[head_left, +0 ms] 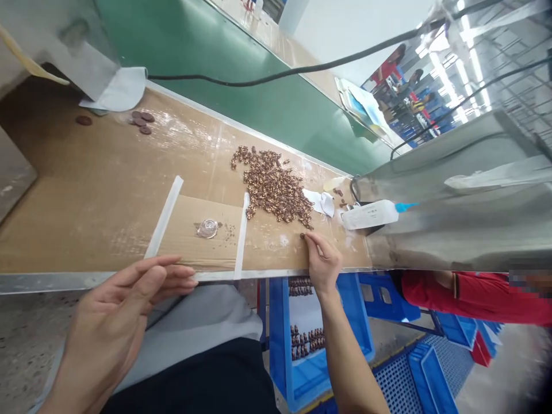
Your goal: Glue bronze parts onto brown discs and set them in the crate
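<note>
My right hand (324,263) pinches a small brown piece (302,236) between thumb and fingertips, just above the bench near its front edge. Beyond it lies a heap of small brown and gold pieces (276,187). My left hand (125,307) is held at the front edge with its fingers stretched out and nothing in it. Past its fingertips, a cardboard sheet (202,247) is taped down with white strips. On that sheet sits a shiny round clear disc (207,229), with dark crumbs scattered beside it.
A white bottle with a blue nozzle (371,215) leans by a metal housing (457,218) on the right. Brown discs (144,121) lie at the far left. Below the bench, a blue crate (282,368) holds rows of small brown figures. A co-worker's red sleeve (483,296) shows at right.
</note>
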Demonstrator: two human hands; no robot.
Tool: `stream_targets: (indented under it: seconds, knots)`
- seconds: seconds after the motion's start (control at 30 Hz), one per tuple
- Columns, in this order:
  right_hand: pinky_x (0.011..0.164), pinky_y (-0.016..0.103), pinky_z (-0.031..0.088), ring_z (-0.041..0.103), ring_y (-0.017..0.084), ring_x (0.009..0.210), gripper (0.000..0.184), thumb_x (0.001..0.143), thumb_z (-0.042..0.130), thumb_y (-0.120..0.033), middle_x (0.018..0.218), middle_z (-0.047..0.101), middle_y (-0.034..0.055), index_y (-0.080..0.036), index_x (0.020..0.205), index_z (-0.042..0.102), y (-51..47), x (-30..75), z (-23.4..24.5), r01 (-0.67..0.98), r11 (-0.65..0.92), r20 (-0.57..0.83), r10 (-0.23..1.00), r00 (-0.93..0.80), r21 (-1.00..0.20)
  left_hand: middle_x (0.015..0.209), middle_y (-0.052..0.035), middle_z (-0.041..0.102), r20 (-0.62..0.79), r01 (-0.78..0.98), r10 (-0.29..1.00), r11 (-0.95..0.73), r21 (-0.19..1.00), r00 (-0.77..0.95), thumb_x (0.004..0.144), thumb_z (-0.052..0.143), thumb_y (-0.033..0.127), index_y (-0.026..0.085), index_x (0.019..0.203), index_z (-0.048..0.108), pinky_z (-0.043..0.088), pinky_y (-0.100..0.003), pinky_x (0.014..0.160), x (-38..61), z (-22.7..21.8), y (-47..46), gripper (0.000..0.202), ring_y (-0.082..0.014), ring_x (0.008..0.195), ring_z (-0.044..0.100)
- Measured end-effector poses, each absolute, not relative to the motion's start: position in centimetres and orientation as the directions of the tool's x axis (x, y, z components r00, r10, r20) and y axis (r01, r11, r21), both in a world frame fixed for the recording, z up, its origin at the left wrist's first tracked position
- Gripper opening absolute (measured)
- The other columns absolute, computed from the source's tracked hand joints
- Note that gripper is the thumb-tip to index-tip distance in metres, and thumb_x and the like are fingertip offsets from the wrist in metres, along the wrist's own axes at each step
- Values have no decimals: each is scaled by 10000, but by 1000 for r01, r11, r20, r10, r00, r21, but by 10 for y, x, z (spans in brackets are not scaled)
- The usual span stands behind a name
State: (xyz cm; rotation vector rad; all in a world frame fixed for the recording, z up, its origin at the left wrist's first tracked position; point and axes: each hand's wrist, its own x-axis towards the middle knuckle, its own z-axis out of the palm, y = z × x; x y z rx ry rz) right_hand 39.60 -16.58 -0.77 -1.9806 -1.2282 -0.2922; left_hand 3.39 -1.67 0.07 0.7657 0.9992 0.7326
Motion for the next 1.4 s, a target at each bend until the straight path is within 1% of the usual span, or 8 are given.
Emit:
stream_targets:
  seconds: [0.3, 0.43, 0.53, 0.63, 0.8, 1.0, 1.13, 1.4]
  knots:
    - [1035, 426, 683, 854, 258, 1067, 188, 1115, 738, -337, 1130, 892, 78, -253, 1140, 904, -169, 403, -28, 841, -256, 570, 638, 518, -477, 1009, 31, 897, -468, -101, 828, 518, 850, 309, 964, 887, 488, 334, 1159, 884, 718, -325, 983, 37, -1, -16, 249, -259, 951, 853]
    - [1013, 419, 695, 859, 247, 1039, 165, 1113, 748, -311, 1118, 894, 62, -265, 1143, 904, -167, 395, -19, 840, -231, 587, 625, 514, -491, 986, 14, 901, -458, -52, 841, 491, 869, 286, 920, 929, 478, 321, 1087, 900, 703, -341, 1021, 40, 8, -17, 231, -266, 947, 854]
    - [987, 405, 711, 866, 233, 1035, 184, 1075, 791, -194, 1130, 894, 40, -298, 1189, 890, -168, 359, 2, 811, -120, 604, 608, 516, -573, 1029, -12, 909, -450, 170, 815, 417, 893, 365, 882, 951, 537, 334, 1043, 917, 681, -309, 1023, 47, 25, -25, 261, -286, 1037, 850]
    - [938, 400, 741, 874, 233, 1054, 389, 1023, 802, -49, 1180, 891, 26, -332, 1284, 858, -174, 310, 30, 689, 99, 550, 688, 473, -718, 1019, -33, 910, -345, 333, 755, 177, 926, 558, 877, 965, 530, 343, 1011, 937, 668, -261, 927, 58, 47, -34, 232, -276, 983, 857]
    - [842, 381, 779, 890, 242, 1020, 535, 999, 803, 2, 1231, 886, 42, -324, 1423, 799, -186, 268, 57, 499, 329, 544, 749, 379, -802, 1032, -55, 912, 114, 109, 588, -331, 937, 801, 879, 988, 258, 317, 1101, 938, 646, -253, 899, 81, 78, -37, 235, -255, 909, 868]
    - [849, 327, 776, 890, 223, 1007, 360, 1077, 754, -66, 1205, 886, 104, -218, 1400, 804, -188, 268, 51, 374, 504, 626, 665, 407, -779, 930, -65, 872, 535, -175, 236, -775, 607, 811, 1012, 794, 41, 140, 1041, 792, 662, -304, 914, 101, 103, -34, 103, -214, 867, 847]
    - [878, 334, 781, 891, 236, 1024, 389, 1048, 760, -15, 1254, 873, 134, -152, 1411, 799, -188, 270, 49, 382, 559, 677, 615, 404, -736, 933, -80, 865, 567, -199, 129, -855, 479, 814, 1010, 787, 2, 90, 1005, 760, 654, -339, 1017, 106, 109, -37, 92, -208, 894, 847]
    - [870, 308, 780, 895, 220, 998, 389, 1081, 748, -58, 1208, 885, 109, -181, 1449, 781, -188, 276, 46, 386, 578, 695, 575, 432, -719, 962, -86, 862, 534, -188, 87, -879, 438, 841, 981, 801, 1, 135, 1049, 764, 702, -376, 1015, 110, 107, -41, 155, -230, 914, 855]
